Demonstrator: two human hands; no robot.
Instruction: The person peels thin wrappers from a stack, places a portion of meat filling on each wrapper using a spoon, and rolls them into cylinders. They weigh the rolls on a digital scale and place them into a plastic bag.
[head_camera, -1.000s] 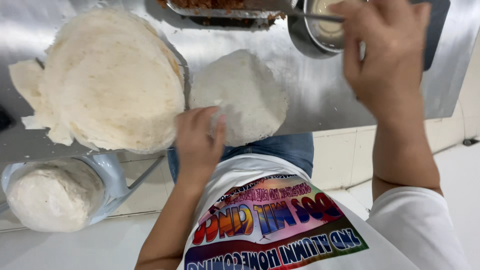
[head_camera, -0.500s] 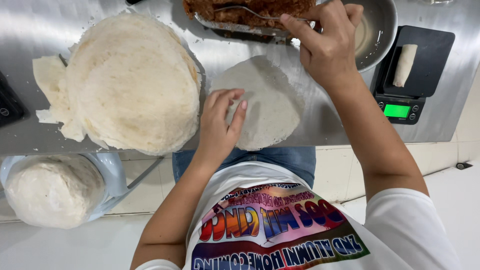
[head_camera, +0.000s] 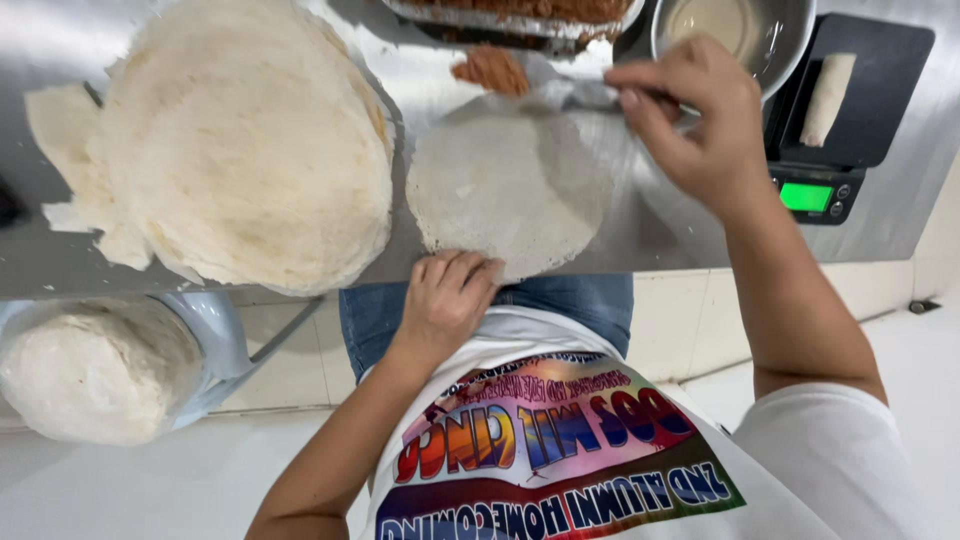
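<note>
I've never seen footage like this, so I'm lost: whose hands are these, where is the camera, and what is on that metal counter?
The camera sits on the person's head and looks straight down, so you see their own two bare hands and their shirt below. The left hand presses the near edge of a single round thin wrapper lying flat on the steel counter. The right hand holds a spoon carrying a lump of brownish filling over the wrapper's far edge. Beside it lies a big stack of wrappers. Farther back are a tray of filling, a metal bowl, and a kitchen scale with one rolled wrapper on it.
</note>
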